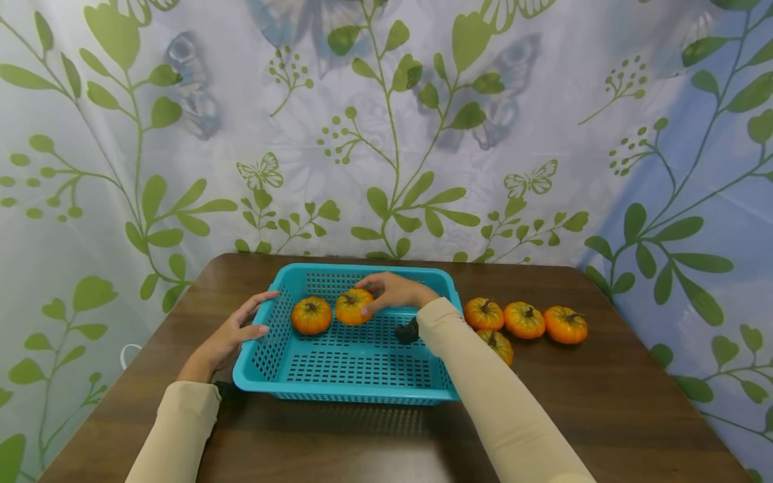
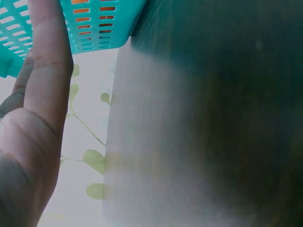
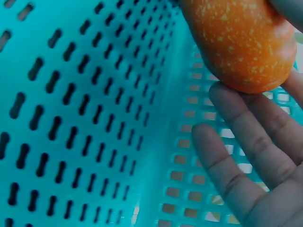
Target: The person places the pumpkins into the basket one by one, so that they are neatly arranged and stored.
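Observation:
A turquoise plastic basket (image 1: 362,386) with slotted walls stands on the table. My right hand (image 1: 395,292) reaches into it and grips a small orange pumpkin (image 1: 352,308) between thumb and fingers. In the right wrist view this speckled pumpkin (image 3: 241,42) rests against the fingers, above the basket floor. A second pumpkin (image 1: 311,316) sits in the basket just left of it. At the basket's left rim lies my left hand (image 1: 232,335), its fingers extended along the outside and over the edge. The left wrist view shows straight fingers (image 2: 47,61) against the slotted wall.
Right of the basket, several pumpkins (image 1: 524,320) lie on the brown wooden table (image 1: 604,396); one (image 1: 498,345) is partly hidden by the right sleeve. A curtain (image 1: 386,134) with leaves and butterflies hangs behind the table. A white cable (image 1: 125,355) shows beside the left edge.

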{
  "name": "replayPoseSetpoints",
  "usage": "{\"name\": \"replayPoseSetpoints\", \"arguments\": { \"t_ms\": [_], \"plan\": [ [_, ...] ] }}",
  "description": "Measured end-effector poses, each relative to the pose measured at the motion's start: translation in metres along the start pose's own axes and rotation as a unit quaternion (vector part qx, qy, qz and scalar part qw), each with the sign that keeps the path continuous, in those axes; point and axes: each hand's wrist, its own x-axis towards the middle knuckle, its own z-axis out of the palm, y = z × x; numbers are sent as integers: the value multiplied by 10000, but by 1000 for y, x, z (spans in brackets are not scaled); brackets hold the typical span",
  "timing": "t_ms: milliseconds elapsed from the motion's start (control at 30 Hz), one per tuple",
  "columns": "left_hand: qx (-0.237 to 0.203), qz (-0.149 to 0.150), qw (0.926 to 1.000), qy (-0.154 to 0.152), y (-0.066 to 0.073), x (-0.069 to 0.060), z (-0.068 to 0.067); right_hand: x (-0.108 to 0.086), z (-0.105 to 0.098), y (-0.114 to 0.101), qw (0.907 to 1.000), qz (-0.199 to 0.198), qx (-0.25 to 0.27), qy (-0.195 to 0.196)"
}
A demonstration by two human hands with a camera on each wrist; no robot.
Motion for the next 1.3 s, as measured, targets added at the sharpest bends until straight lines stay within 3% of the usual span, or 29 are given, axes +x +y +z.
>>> {"name": "replayPoseSetpoints", "arguments": {
  "t_ms": [500,1300],
  "plan": [
    [-81,48,9999,-78,1,-1,0,4,9,12,9987,476,-145,-101],
    [-103,9,9999,-69,-3,1,-1,5,20,8,9974,515,-496,-118]
  ]
}}
